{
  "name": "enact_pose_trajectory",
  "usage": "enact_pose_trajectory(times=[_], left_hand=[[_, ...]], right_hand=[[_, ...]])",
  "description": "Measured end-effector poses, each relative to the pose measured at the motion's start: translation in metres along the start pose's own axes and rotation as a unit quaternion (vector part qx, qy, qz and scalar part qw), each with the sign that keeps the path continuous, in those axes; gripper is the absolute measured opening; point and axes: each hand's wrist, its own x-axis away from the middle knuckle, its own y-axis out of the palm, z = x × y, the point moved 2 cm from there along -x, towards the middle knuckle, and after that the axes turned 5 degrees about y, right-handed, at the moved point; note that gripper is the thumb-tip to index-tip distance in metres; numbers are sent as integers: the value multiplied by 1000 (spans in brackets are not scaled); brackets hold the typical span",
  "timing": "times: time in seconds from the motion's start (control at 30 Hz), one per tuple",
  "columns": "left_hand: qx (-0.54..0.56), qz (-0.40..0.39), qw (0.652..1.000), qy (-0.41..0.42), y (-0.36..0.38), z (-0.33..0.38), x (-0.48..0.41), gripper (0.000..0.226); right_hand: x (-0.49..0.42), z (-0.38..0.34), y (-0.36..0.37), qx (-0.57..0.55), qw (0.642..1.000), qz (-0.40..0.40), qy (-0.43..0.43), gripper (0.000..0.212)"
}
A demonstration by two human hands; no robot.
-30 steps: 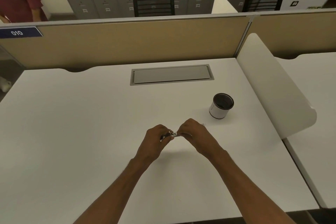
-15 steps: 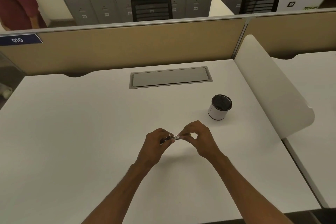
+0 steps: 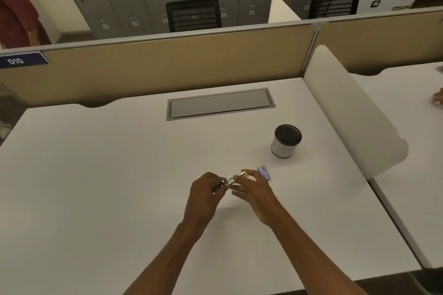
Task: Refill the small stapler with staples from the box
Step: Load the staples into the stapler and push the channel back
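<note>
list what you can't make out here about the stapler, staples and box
Head view only:
- stapler: mostly covered by left hand and right hand; open or loaded unclear.
- staples: too small to see.
- small box: blurred, partly behind right hand; contents unreadable.
- cup: dark interior.
</note>
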Motion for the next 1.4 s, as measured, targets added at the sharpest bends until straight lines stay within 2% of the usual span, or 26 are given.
enact_pose_trajectory(times=[0.07, 0.13, 0.33, 0.57, 0.73, 0.83, 1.0, 1.07, 1.2, 1.4], left_hand=[[-8, 2, 1000, 10, 4, 3, 3, 11], [-10, 5, 1000, 8, 8, 6, 5, 15], [-4, 21, 1000, 1, 12, 7, 11, 16], [14, 39, 999, -7, 8, 12, 13, 13], [13, 24, 1000, 15, 10, 19, 18, 20], [9, 37, 999, 0, 13, 19, 21, 20], [25, 64, 997, -30, 14, 22, 23, 17], [35, 67, 996, -40, 14, 22, 25, 17], [33, 73, 996, -40, 14, 19, 26, 16], [12, 73, 997, -29, 15, 19, 28, 15]], right_hand=[[3, 7, 8, -61, 998, -28, 8, 47], [4, 12, 12, -79, 997, -16, -3, 52], [2, 15, 13, -132, 991, 17, 5, 47], [5, 7, 12, -53, 995, 74, -37, 34], [8, 1, 10, -44, 993, 101, -45, 29], [12, 1, 13, -17, 995, 77, -58, 38], [27, 3, 22, 120, 986, 4, -117, 74], [28, 5, 22, 129, 982, 4, -137, 73], [27, 9, 22, 140, 976, 17, -166, 55], [21, 17, 19, 142, 973, 40, -177, 66]])
